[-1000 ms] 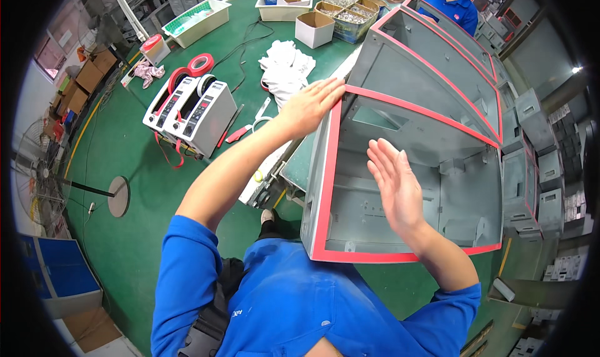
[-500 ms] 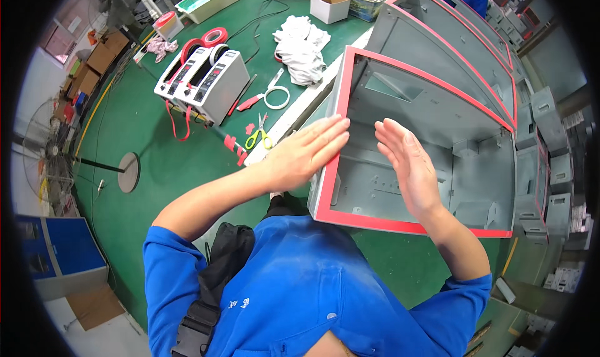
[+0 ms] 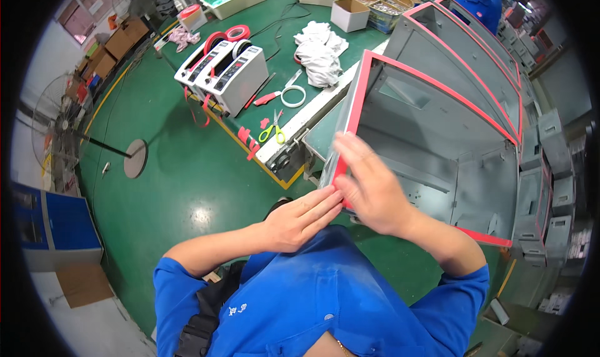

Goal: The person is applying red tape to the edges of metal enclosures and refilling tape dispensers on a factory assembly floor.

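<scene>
we have the grey box [image 3: 437,122] before us and to our right, its open side facing us, red tape [image 3: 355,107] along its rim; our left hand [image 3: 294,222] has its fingers straight and pressed together, tips at the near left corner; our right hand [image 3: 378,197] is over the left rim, blurred, fingers seemingly together, thumb apart, and we cannot tell how firmly it touches; scissors [image 3: 274,126], a tape machine [image 3: 245,85] and a cloth [image 3: 320,54] are on the green table [image 3: 284,60].
</scene>
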The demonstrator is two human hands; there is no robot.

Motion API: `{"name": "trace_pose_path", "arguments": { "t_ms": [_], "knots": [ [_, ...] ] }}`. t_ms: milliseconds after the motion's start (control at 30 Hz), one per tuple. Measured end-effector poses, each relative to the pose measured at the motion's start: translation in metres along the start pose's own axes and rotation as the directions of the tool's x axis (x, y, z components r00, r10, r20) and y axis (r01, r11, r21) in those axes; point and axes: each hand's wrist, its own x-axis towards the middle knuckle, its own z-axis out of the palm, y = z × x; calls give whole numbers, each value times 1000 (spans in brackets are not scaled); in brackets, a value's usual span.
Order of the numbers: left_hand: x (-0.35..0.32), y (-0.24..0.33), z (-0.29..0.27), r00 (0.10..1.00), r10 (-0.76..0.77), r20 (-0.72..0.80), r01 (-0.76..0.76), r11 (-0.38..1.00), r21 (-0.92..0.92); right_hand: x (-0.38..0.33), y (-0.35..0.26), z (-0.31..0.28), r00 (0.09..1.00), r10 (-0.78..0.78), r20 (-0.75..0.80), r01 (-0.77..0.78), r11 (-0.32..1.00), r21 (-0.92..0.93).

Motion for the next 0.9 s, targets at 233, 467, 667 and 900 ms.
{"name": "trace_pose_path", "arguments": {
  "t_ms": [233, 467, 667, 900],
  "knots": [
    [-5, -15, 3, 996, 43, -81, -52, 993, -108, 38, 19, 24, 976, 35, 216, 62, 904, -423],
    [16, -31, 21, 941, 118, -316, -158, 982, -103, 148, 133, 5, 941, 337, 4, -233, 658, -716],
    [26, -36, 26, 940, 9, -342, -56, 990, -129, 130, 124, 3, 977, 212, 4, -170, 798, -579],
    [19, -61, 28, 919, 45, -392, -133, 971, -200, 36, 13, -21, 960, 135, 247, -59, 954, -294]
  ]
}}
